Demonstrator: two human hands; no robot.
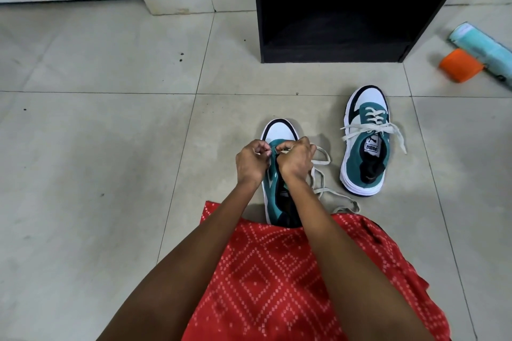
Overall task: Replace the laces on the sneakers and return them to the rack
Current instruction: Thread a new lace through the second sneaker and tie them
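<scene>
Lace (328, 158) is clamped in the pinched grip of the right hand (297, 159), just at the eyelet row behind the white toe of the near sneaker (278, 133), at the centre of the frame. The left hand (251, 160) sits close against it, its grip also pressed together, seemingly on the edge of the eyelet flap. The fingertips are too small to tell for sure.

From the right hand the free length of lace runs out in slack loops over the floor (97, 119), down to the hem of the red garment (277, 271). That slack is the likely trouble. A loop could catch under the sole or the garment and snag as it is drawn through. The flat lace could also twist in an eyelet, or one end could come out short and leave the two sides uneven. A small tip held by a pinch alone may slip back out of its hole.

To the right, the second sneaker (365, 147) stands apart, laced but with its ends lying loose, so they could drag or be stepped on when it is carried. The rack (332, 44) stands at the upper centre. An orange roll (461, 65) and a teal roll (482, 46) lie at the right edge.
</scene>
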